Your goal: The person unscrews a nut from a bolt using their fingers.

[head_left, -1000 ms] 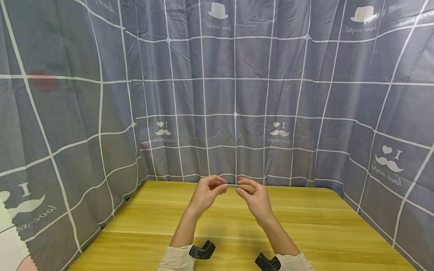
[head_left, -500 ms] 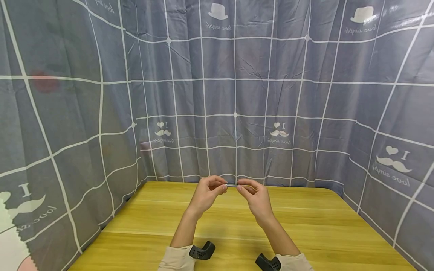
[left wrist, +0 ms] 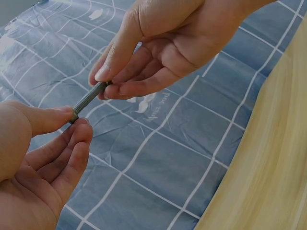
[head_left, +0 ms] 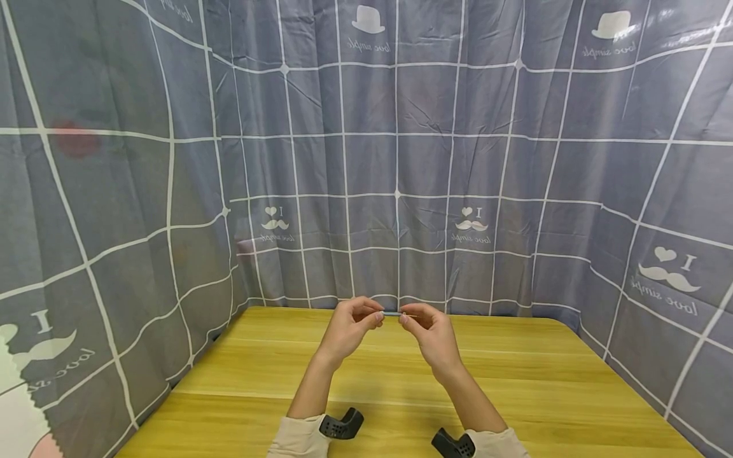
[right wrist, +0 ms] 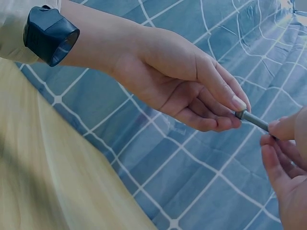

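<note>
Between my two hands a threaded metal bolt (left wrist: 87,100) is held in the air above the far part of the table. My left hand (head_left: 343,327) pinches its hex head (left wrist: 74,116) between thumb and fingertips. At the opposite end my right hand (head_left: 434,334) pinches a small dark nut (left wrist: 109,83), partly hidden by the thumb and fingers. In the right wrist view the left hand (right wrist: 187,86) comes from the upper left, the right hand (right wrist: 290,158) is at the right edge, and the grey shank (right wrist: 255,120) spans the gap.
A yellow wood-grain table (head_left: 378,381) lies under my forearms. Grey curtain (head_left: 366,159) with white grid lines hangs behind it and on both sides. Each sleeve cuff carries a black wrist device, the left one (head_left: 342,423) and the right one (head_left: 452,443).
My right thumb and fingers first stood apart at the bolt's end, then the thumb slid forward and came back, pinching there now. The left hand has held still.
</note>
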`<state>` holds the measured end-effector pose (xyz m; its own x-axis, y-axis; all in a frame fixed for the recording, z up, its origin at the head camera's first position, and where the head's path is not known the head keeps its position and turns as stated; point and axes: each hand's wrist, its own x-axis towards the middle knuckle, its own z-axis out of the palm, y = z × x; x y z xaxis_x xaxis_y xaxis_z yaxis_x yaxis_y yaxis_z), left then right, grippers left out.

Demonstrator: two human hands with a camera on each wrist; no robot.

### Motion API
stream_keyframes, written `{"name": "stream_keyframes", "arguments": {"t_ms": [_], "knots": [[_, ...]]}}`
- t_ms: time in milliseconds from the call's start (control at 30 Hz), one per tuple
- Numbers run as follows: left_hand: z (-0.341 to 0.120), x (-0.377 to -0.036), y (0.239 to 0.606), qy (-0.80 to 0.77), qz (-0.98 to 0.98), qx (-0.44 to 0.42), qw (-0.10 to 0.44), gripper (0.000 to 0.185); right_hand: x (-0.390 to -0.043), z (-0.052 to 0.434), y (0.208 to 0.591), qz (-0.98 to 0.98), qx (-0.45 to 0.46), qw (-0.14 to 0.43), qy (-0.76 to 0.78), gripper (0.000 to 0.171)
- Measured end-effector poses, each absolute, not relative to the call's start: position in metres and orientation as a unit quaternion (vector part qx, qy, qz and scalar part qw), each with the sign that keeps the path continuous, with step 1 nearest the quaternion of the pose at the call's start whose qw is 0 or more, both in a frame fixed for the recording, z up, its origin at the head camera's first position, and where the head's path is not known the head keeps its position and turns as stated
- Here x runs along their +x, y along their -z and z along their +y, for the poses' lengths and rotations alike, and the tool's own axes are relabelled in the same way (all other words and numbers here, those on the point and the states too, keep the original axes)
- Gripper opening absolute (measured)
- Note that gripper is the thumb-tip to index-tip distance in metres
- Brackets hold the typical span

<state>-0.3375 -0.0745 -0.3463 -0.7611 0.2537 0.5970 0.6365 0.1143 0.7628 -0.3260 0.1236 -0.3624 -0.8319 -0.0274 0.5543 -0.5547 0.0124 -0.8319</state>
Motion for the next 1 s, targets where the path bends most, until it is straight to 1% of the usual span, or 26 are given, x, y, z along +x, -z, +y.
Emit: {"name": "stream_keyframes", "arguments": {"t_ms": [233,433,567,700,900,1000], "knots": [[-0.0750,-0.3382,0.3467,0.592,-0.727,-0.307,0.162,0.009,-0.3251,0.1217,0.3614,-0.666,0.217,0.203,-0.684,0.016],[-0.0756,-0.3381,0.3464,0.592,-0.727,-0.308,0.163,0.010,-0.3253,0.1211,0.3594,-0.665,0.207,0.203,-0.688,0.023],[-0.0757,-0.3379,0.3460,0.593,-0.727,-0.307,0.162,0.009,-0.3255,0.1220,0.3589,-0.673,0.205,0.202,-0.681,0.020],[-0.0755,-0.3377,0.3467,0.592,-0.727,-0.306,0.165,0.009,-0.3251,0.1226,0.3599,-0.674,0.204,0.189,-0.684,0.020],[-0.0749,-0.3375,0.3466,0.600,-0.724,-0.304,0.155,0.009,-0.3245,0.1229,0.3607,-0.673,0.198,0.185,-0.689,0.018],[-0.0748,-0.3383,0.3464,0.601,-0.722,-0.305,0.157,0.010,-0.3242,0.1223,0.3601,-0.674,0.196,0.188,-0.687,0.021]]}}
